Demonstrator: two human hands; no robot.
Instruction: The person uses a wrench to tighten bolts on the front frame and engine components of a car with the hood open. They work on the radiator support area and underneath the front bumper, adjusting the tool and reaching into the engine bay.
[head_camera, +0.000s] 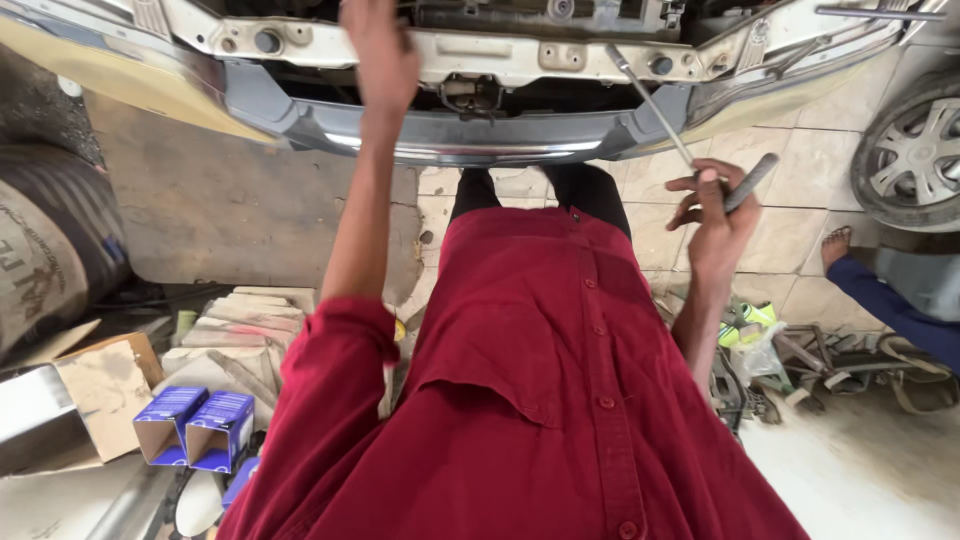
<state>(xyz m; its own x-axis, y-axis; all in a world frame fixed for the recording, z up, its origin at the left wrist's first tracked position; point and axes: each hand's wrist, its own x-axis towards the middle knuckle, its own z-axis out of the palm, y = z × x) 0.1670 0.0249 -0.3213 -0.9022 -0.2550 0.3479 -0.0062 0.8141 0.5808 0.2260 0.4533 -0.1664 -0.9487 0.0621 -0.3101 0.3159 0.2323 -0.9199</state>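
One person in a red shirt (540, 380) stands over the front of one car (450, 130), whose bumper and open front frame run across the top of the view. The left hand (380, 55) reaches up onto the car's white front frame (480, 50); its fingers lie against the metal, and whether they close on anything cannot be told. The right hand (715, 215) is closed around one long metal tool (690, 150), its grip clamped near the dark handle end, with the thin shaft slanting up to the frame at the car's right side.

On the floor (250, 210) by the left edge stand two small blue boxes (195, 425), side by side, both open; their insides look empty. Beside them lies one opened brown carton (105, 385), its contents hidden. One tyre (45, 250) leans at the far left, and one wheel (915, 150) shows at the right edge. Below the wheel is another person's foot and blue sleeve or trouser (880, 290). A heap of tools and straps (800, 360) lies near the right hand's forearm.
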